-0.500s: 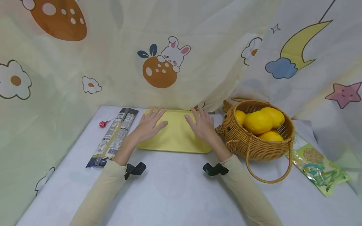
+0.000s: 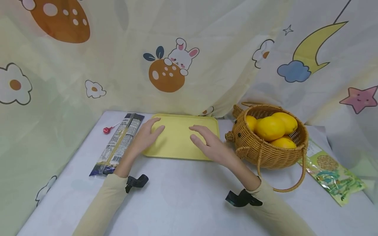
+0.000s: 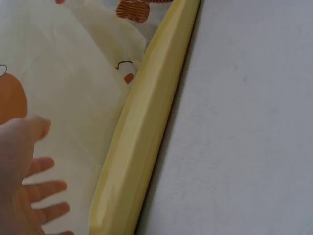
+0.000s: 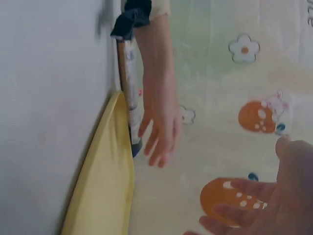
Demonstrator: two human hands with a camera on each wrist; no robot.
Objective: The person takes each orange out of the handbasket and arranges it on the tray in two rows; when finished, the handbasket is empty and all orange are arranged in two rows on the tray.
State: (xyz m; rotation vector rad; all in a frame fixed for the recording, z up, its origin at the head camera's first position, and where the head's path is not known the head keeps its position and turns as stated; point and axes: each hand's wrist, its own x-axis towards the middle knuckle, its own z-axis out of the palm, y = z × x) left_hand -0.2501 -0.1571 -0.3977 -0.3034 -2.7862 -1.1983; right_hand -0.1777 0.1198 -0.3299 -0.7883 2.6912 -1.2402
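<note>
Over the left end of a yellow tray [image 2: 177,150] hovers my left hand [image 2: 146,136], fingers loosely bent and holding nothing. My right hand [image 2: 214,146] is above the tray's right side, its fingers spread a little and nothing between them. The left wrist view shows the left hand [image 3: 24,181] apart from the tray's raised edge [image 3: 142,127]. In the right wrist view, the right hand [image 4: 264,196] is likewise clear of the tray [image 4: 105,166]. Close to the left forearm lies a long printed packet [image 2: 118,144] with dark ends.
A wicker basket [image 2: 271,159] with several yellow lemons [image 2: 270,127] stands to the right, its handle hanging over the front. Behind it lies a green packet [image 2: 332,170]. A red lollipop [image 2: 107,130] is at the far left. A patterned cloth [image 2: 118,65] hangs behind the table.
Both hands have drawn back toward the body from the tray's far edge, and their fingers are more bent. The right forearm has swung outward to the right. Tray, basket and packets stay put.
</note>
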